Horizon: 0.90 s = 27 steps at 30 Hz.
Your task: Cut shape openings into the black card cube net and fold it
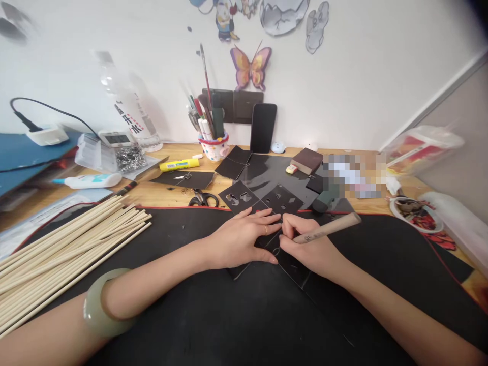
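My left hand (240,236) lies flat with fingers spread on a sheet of black paper (293,269). A ring is on one finger and a pale green bangle (104,305) on the forearm. My right hand (312,246) rests on the same sheet, its fingers closed round a light-brown pencil (330,227) with a thick barrel. The pencil leans up to the right; its tip is hidden behind the fingers. Thin light lines, one a small loop, show on the paper between the hands. Just beyond the fingertips lie black pieces with cut-out holes (239,195).
Wooden sticks (72,244) cover the mat's left side. Black-handled scissors (204,199), a yellow glue stick (179,164) and a white glue bottle (93,181) lie behind. A pen cup (214,147), phone (263,128) and water bottle (131,109) stand near the wall. A bowl (417,213) is right.
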{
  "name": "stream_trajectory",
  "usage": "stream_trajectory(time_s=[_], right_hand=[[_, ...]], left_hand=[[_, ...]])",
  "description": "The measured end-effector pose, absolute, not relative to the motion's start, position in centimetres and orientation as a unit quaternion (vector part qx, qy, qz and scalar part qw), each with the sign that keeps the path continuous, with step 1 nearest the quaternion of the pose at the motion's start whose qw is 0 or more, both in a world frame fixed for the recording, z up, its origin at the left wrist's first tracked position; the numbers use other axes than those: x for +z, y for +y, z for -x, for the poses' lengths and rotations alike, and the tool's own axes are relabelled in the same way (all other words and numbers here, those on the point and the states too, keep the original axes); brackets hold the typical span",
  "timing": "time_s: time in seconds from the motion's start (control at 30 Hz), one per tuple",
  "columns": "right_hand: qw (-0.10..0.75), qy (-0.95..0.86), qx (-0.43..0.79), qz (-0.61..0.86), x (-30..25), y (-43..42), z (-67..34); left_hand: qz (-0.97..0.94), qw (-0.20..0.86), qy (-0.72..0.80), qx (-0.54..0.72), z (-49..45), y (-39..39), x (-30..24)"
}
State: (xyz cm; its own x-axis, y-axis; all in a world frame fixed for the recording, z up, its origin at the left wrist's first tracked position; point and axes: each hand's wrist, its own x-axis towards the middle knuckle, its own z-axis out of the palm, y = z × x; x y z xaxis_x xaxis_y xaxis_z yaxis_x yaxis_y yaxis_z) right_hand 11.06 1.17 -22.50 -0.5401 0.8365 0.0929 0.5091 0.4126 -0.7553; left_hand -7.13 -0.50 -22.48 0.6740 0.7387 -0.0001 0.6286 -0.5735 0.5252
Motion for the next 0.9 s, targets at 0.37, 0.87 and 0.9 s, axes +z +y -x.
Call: stream_trajectory(time_s=[0.37, 0.87, 0.9], right_hand=[[0.249, -0.804, 0.315, 0.438, -22.35, 0.91, -10.98], [0.244, -0.795, 0.309, 0.462, -22.13, 0.75, -10.9], [0.243, -0.795, 0.312, 0.461, -22.14, 0.75, -10.93]], left_hand=[[-0.873, 0.253, 0.402, 0.11, 7.0, -0.45, -22.48], [-0.871, 0.244, 0.411, 0.112, 6.85, -0.5, -22.47], [-0.871, 0.244, 0.412, 0.11, 6.84, -0.47, -22.42]])
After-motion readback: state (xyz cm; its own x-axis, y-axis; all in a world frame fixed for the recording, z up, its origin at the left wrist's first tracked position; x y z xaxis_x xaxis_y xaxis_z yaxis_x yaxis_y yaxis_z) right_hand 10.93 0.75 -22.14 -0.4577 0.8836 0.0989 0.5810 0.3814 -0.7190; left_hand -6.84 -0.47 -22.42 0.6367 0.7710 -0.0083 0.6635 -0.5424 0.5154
